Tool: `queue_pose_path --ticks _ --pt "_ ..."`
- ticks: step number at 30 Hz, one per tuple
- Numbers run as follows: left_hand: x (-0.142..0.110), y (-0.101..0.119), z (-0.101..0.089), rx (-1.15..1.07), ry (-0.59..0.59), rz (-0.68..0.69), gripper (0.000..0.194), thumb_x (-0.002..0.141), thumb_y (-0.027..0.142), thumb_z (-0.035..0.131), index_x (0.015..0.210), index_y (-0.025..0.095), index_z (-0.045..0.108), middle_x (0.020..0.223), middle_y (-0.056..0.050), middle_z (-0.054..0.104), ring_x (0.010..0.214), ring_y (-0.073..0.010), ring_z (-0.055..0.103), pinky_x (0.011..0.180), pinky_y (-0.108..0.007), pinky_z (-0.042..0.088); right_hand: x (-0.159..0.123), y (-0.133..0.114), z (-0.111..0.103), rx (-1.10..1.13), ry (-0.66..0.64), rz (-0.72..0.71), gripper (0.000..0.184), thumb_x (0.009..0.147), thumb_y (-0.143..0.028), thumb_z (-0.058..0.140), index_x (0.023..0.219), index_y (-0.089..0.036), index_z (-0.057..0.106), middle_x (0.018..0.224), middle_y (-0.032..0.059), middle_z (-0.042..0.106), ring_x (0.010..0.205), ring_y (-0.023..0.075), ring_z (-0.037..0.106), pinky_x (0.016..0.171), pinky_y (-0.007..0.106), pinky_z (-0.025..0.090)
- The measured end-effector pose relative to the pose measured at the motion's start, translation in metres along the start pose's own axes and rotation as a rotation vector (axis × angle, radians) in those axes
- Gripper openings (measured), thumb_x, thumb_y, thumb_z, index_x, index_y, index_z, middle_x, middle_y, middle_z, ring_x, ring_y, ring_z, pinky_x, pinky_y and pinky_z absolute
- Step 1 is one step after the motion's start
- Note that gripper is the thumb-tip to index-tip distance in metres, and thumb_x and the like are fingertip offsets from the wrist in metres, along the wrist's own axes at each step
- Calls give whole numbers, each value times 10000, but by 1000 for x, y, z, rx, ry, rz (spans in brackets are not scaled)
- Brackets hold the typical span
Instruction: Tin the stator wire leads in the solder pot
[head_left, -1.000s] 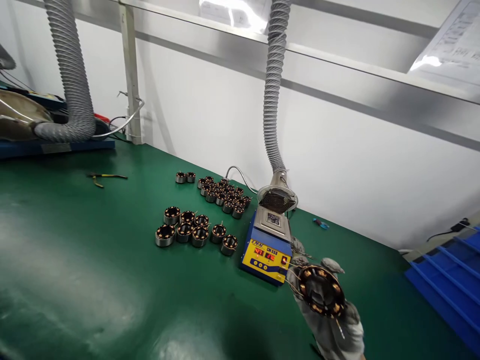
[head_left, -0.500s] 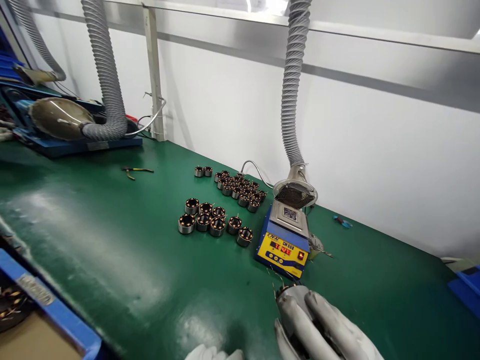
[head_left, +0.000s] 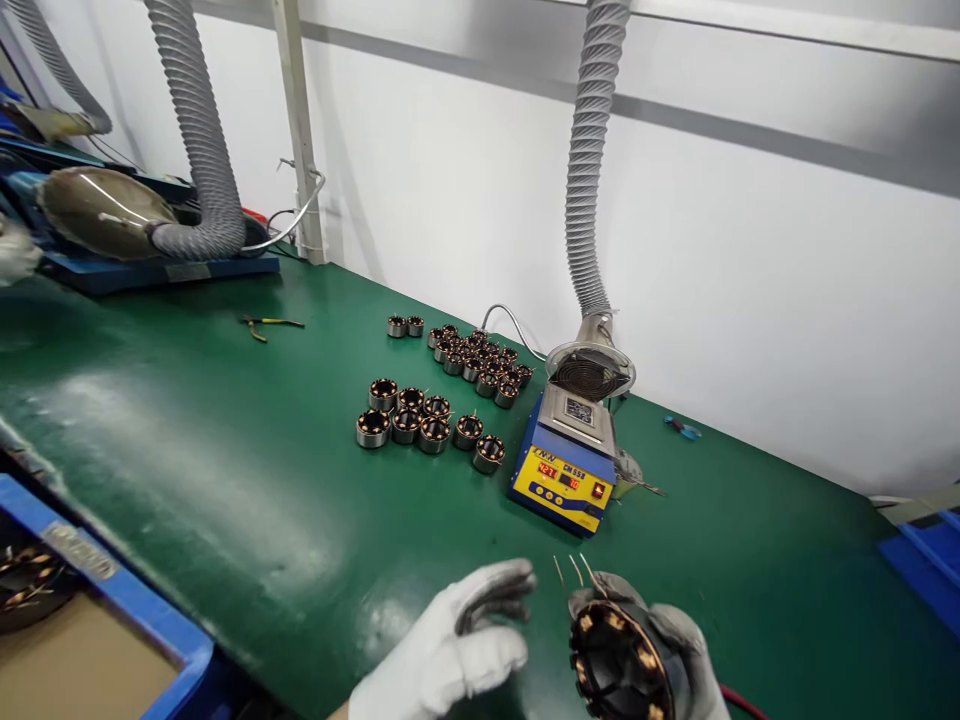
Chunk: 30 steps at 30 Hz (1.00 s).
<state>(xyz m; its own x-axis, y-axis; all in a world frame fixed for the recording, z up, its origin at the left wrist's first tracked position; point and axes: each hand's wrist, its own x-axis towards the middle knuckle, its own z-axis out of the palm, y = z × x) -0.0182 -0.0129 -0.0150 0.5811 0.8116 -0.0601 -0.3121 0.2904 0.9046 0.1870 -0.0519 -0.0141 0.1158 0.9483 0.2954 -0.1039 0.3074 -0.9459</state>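
Partway, it seems: one wound ring in hand, many set out.
A black-and-copper wound ring (head_left: 643, 652), its wire leads raised, is gripped by the gloved right hand (head_left: 694, 655) at the near side of the green worktop (head_left: 285, 520); the white-gloved left hand (head_left: 442, 650) is held empty, half open. Silver-sided rings (head_left: 435, 436) are grouped from mid-worktop towards the back edge.

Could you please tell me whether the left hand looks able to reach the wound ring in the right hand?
Probably yes: the left hand looks empty, with nothing visible between it and the wound ring in the right hand.
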Motion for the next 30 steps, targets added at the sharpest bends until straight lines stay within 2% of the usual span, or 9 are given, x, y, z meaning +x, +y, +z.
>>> queue_pose_path --ticks 3,7,12,17,21,23,25,27,30 --pt "12 29 21 -131 -79 27 443 669 395 743 1034 153 679 1068 -130 666 1051 -302 583 954 -424 418 4 21 8 117 35 118 281 789 -559 568 909 -347 708 812 29 752 804 287 712 783 482 583" --pt "24 25 33 -158 -36 102 82 631 184 676 700 159 713 802 -46 679 805 -208 622 779 -310 475 0 43 19 151 38 131 350 745 -675 481 821 -423 710 730 16 741 849 308 703 798 472 575" --pt "20 19 34 -167 -24 1 117 608 184 691 709 131 710 818 -66 662 838 -223 595 784 -321 441 -5 54 20 101 -16 105 420 782 -670 363 819 -444 715 705 16 733 884 306 697 766 472 581" --pt "20 26 39 -293 25 -20 169 576 228 756 655 109 667 740 -64 639 766 -199 583 748 -301 421 -14 60 16 283 -56 197 371 717 -706 466 784 -442 717 690 9 735 876 314 698 756 500 581" --pt "14 31 28 -526 232 122 301 568 353 845 692 163 648 831 -31 642 857 -181 599 788 -264 448 -36 57 7 365 -27 333 331 765 -650 510 884 -416 711 847 8 757 809 272 713 757 493 584" --pt "-1 34 18 -318 369 280 191 678 333 763 742 190 653 953 -33 645 955 -191 587 810 -248 452 -45 57 4 404 8 377 298 778 -633 525 889 -421 703 892 -5 756 804 235 715 745 440 593" --pt "-21 35 12 119 413 371 111 766 265 665 871 231 656 1029 -19 634 986 -189 578 809 -234 451 -45 62 6 420 37 349 286 771 -640 536 854 -421 699 852 -13 754 815 233 710 723 425 597" --pt "-40 33 12 601 238 411 245 793 221 641 1030 278 616 919 4 638 862 -180 605 739 -241 458 -39 71 13 394 27 279 289 744 -639 576 817 -386 695 801 1 739 849 270 698 700 451 591" --pt "-54 27 19 1311 -46 444 360 804 178 651 1128 290 542 648 50 587 548 -165 542 501 -283 350 -32 83 29 355 -1 261 319 800 -535 604 979 -276 657 986 46 692 953 262 647 758 448 558"
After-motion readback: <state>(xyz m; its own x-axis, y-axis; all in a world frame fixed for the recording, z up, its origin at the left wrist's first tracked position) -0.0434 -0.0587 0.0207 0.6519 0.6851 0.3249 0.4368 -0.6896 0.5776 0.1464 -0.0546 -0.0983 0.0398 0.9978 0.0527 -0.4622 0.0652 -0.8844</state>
